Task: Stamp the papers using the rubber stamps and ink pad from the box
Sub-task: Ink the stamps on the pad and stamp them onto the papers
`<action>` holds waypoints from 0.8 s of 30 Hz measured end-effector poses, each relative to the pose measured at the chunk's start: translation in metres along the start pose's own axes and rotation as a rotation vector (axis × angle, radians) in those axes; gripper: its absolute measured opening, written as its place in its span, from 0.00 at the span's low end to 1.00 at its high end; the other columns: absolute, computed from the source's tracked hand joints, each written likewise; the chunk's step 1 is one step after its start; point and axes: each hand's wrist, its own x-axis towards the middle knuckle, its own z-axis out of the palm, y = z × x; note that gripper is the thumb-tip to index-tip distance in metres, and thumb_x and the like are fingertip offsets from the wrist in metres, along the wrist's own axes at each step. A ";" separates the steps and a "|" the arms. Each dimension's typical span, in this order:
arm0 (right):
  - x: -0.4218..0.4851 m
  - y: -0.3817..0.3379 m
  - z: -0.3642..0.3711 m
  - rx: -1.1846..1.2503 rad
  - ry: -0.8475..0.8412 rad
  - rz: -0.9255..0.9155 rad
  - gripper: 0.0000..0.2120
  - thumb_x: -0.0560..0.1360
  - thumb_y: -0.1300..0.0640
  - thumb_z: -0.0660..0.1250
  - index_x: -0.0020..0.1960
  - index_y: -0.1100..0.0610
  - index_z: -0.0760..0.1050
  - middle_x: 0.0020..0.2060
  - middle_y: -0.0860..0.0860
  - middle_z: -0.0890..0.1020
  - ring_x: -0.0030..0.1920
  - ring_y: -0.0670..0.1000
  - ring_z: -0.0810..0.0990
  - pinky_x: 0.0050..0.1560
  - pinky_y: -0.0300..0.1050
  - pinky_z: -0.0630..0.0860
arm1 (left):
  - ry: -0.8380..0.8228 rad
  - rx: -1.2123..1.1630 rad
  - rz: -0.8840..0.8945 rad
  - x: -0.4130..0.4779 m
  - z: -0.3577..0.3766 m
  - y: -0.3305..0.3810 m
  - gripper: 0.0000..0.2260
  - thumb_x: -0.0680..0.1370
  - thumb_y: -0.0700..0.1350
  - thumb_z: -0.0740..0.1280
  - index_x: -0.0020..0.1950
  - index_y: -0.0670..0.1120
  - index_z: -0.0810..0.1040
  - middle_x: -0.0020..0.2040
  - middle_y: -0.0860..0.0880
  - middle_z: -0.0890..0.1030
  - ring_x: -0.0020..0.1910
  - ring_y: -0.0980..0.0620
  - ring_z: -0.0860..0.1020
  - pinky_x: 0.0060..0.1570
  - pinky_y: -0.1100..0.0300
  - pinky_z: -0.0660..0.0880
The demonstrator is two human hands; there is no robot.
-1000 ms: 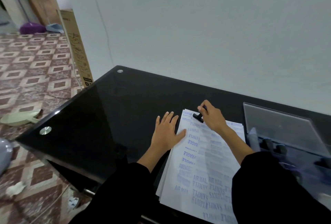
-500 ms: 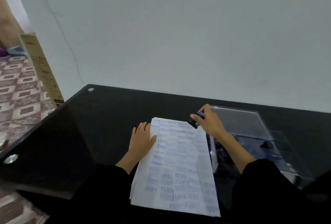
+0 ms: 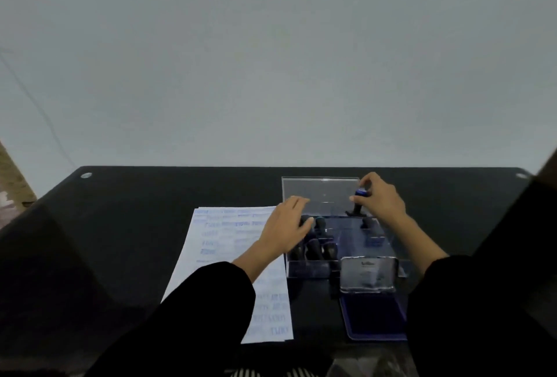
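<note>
While our right hand [image 3: 381, 197] pinches a stamp [image 3: 358, 203] by its blue-capped handle over the far right part of the box [image 3: 388, 238], we judge the step in hand to be a change of stamps: this one looks to be going back into the box, or just coming out; we cannot tell which. Our left hand [image 3: 286, 227] reaches over the box's left side, fingers loosely spread above the dark stamps [image 3: 316, 244] standing there, and we cannot tell whether it grips one. To the left of the box the papers [image 3: 229, 244] lie flat on the table [image 3: 120, 241], covered with blue imprints. Just near of the box, the ink pad [image 3: 375, 313] lies open, its lid standing up. Next, we judge, a stamp must be pressed squarely on the pad, then carried left to a bare patch of paper, with our left hand back on the sheet to steady it.
</note>
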 end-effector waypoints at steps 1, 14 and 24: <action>0.000 0.007 -0.002 -0.022 0.006 0.022 0.17 0.72 0.51 0.70 0.56 0.57 0.69 0.53 0.56 0.79 0.48 0.55 0.77 0.47 0.48 0.73 | -0.020 -0.005 0.026 0.005 0.004 0.008 0.21 0.80 0.49 0.59 0.72 0.43 0.65 0.70 0.46 0.68 0.70 0.47 0.66 0.68 0.58 0.61; 0.007 0.034 0.024 -0.153 -0.110 0.019 0.13 0.71 0.48 0.71 0.46 0.53 0.69 0.47 0.53 0.81 0.42 0.50 0.75 0.40 0.41 0.68 | -0.272 0.134 0.081 0.025 0.058 0.035 0.27 0.81 0.57 0.52 0.77 0.48 0.54 0.78 0.49 0.50 0.77 0.51 0.46 0.74 0.49 0.44; 0.015 0.032 0.037 -0.271 -0.157 0.011 0.15 0.72 0.47 0.70 0.56 0.52 0.79 0.53 0.52 0.82 0.54 0.52 0.80 0.49 0.43 0.74 | -0.270 0.098 0.066 0.024 0.062 0.032 0.27 0.81 0.57 0.52 0.77 0.48 0.53 0.78 0.48 0.50 0.77 0.50 0.46 0.74 0.51 0.44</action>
